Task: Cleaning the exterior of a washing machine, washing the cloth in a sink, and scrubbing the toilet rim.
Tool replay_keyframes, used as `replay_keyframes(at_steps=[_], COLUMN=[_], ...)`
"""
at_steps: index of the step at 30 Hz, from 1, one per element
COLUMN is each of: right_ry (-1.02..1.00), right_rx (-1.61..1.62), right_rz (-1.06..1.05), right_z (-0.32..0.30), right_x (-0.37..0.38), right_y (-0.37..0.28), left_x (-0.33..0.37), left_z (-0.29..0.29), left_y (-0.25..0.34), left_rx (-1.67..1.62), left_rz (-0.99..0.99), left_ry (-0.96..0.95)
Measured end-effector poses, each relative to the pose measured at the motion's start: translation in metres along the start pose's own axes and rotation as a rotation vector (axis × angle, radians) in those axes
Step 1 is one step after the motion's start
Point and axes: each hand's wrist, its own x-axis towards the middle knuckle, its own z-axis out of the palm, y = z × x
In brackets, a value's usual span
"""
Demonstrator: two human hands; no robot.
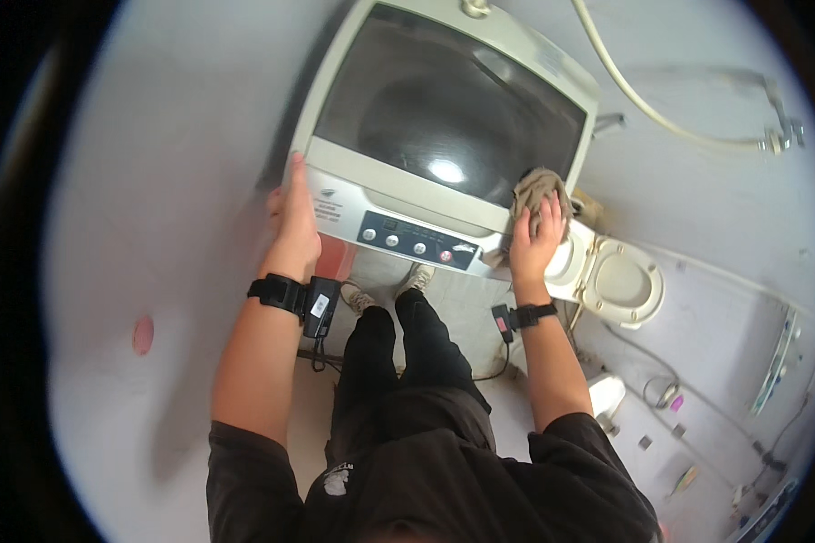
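A white top-loading washing machine (398, 192) with a dark see-through lid (444, 100) and a row of buttons along its front stands before me. My right hand (539, 237) presses a crumpled brown cloth (539, 188) onto the lid's front right corner, its fingers laid over the fabric. One end of the cloth hangs toward the front edge of the machine. At the machine's front left corner, my left hand (296, 222) rests against the side with fingers stretched out and holds nothing. Both wrists wear black straps with small boxes.
A toilet (620, 281) with its seat lid raised stands right of the machine. A pale hose (629, 95) runs to a wall tap (779, 138) at the upper right. A reddish basin (333, 259) sits below the left corner. Cables run along the right wall.
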Motion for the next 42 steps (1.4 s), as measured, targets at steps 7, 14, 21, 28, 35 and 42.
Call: replay_keyframes(at_steps=[7,14,21,28,35,42], right_ry=[-0.121,-0.253,0.115,-0.552,-0.173,-0.379], right_rx=[0.119,0.263,0.153,0.224,0.220,0.326], right_rz=[0.004,-0.427,0.125,-0.514,-0.304,-0.807], right_z=[0.052,0.036,-0.003,-0.030,0.018,0.019], right_x=[-0.017,0.064,0.096,0.020,0.256,0.121], right_y=[-0.175,-0.101,0.035,-0.026,0.051,-0.042], left_x=[-0.030,-0.038,-0.031,-0.027,-0.036,-0.039], left_z=[0.031,0.041,0.044,0.037,0.049,0.029], left_y=[-0.003,0.001,-0.002,-0.006,0.000,-0.018], left_rx=[0.353,0.496,0.591,0.537,0.391,0.507], left_rz=[0.080,0.098,0.093,0.142,0.201,0.297], left_ry=[0.522,0.639,0.759,0.821,0.774,0.882])
